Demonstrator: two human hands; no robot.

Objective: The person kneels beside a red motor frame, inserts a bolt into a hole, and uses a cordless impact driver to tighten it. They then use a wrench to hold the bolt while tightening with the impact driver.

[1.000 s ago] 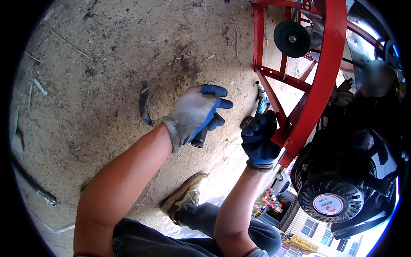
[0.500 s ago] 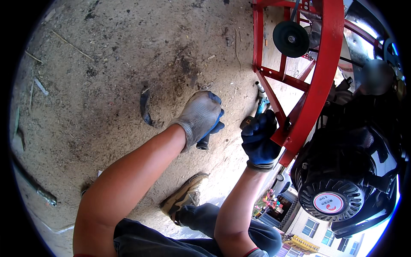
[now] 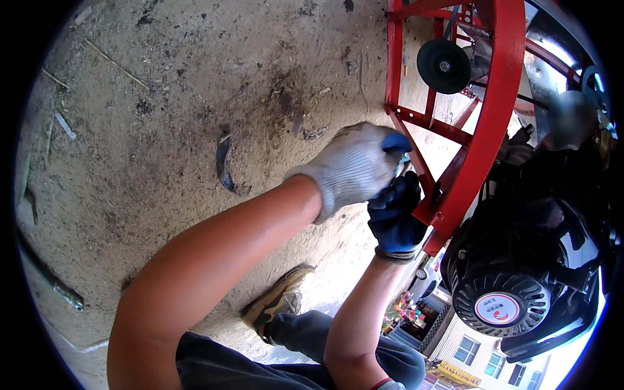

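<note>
My left hand (image 3: 354, 166), in a grey glove with blue-coated fingers, is beside the slanted brace of the red metal frame (image 3: 487, 149). Its fingers curl away from me, so whatever they hold is hidden. Just below it, my right hand (image 3: 394, 218) in a dark blue glove is closed against the frame's lower corner; what lies in those fingers does not show. A bit of a teal tool (image 3: 404, 162) on the ground peeps out between the two hands. Right of the frame's corner sits a black engine (image 3: 507, 273) with a slotted round cover.
A dark pulley (image 3: 444, 67) is mounted inside the frame. On the dirt ground lie a curved black strip (image 3: 223, 159) and, far left, a hose with a metal end (image 3: 55, 279). My shoe (image 3: 279, 302) is below my hands. A building (image 3: 471, 348) stands lower right.
My left hand has moved right and slightly up, coming next to my right hand. The dark cylinder end that stuck out below it is now out of sight. My right hand has stayed put.
</note>
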